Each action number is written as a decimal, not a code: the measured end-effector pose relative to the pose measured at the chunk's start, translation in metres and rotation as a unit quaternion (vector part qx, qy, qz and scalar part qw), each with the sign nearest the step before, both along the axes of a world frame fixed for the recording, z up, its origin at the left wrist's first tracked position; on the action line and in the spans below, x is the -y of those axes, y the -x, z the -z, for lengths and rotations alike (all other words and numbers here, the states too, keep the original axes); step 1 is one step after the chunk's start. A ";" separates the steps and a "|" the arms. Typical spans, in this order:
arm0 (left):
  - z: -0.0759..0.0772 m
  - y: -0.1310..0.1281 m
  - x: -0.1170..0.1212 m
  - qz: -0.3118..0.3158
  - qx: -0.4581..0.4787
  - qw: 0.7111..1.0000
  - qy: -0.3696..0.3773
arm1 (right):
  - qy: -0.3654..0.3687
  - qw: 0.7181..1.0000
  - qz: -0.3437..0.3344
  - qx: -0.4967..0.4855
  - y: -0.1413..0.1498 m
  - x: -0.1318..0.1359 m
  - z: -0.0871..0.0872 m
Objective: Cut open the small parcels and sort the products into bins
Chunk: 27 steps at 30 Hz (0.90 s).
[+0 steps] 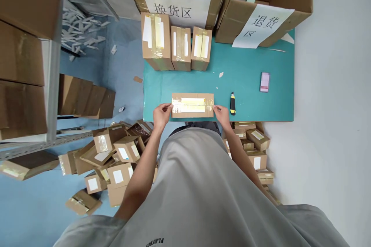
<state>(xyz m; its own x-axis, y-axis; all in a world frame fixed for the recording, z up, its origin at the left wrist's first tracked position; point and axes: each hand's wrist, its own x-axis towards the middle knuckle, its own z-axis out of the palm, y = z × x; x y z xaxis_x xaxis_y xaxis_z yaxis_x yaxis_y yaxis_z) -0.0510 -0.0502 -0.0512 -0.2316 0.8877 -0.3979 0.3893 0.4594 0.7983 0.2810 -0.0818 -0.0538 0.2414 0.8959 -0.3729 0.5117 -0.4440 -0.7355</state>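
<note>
A small taped cardboard box (192,114) with a pale label along its top lies near the front edge of the green table (243,69). My left hand (162,115) grips its left end, fingers and thumb pinched at the edge. At the opposite end my right hand (221,115) holds the box the same way. Just right of that hand lies a black and yellow utility knife (232,104). Further right is a small pinkish item (264,82), blurred out.
Three taped boxes (181,48) stand at the table's back left. Behind them are two large open cartons, the left carton (174,4) and the right carton (269,27), with paper signs. Many cardboard boxes (118,166) cover the floor at left; shelving (52,85) borders it.
</note>
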 end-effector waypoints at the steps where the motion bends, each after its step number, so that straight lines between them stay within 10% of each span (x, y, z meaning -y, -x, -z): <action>1: -0.002 0.000 0.000 0.002 -0.001 1.000 0.002 | 0.002 1.000 -0.002 0.007 0.001 0.001 0.001; 12: -0.082 -0.049 0.016 0.152 -0.059 0.985 -0.065 | 0.000 0.998 0.056 0.027 -0.042 0.018 0.024; 19: -0.131 -0.144 0.041 0.481 -0.206 0.845 -0.115 | 0.038 0.989 0.135 0.049 -0.087 0.020 0.044; 27: -0.142 -0.185 0.044 0.542 -0.242 0.792 -0.145 | 0.042 0.988 0.132 0.060 -0.073 0.019 0.027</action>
<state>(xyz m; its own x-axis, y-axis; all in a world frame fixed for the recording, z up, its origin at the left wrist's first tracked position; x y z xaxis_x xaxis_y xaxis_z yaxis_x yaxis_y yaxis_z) 0.1337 -0.0937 0.0904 0.6658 0.7071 -0.2382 0.7217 -0.5291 0.4463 0.3539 -0.1012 -0.0813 0.5107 0.7621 -0.3979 0.4511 -0.6315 -0.6306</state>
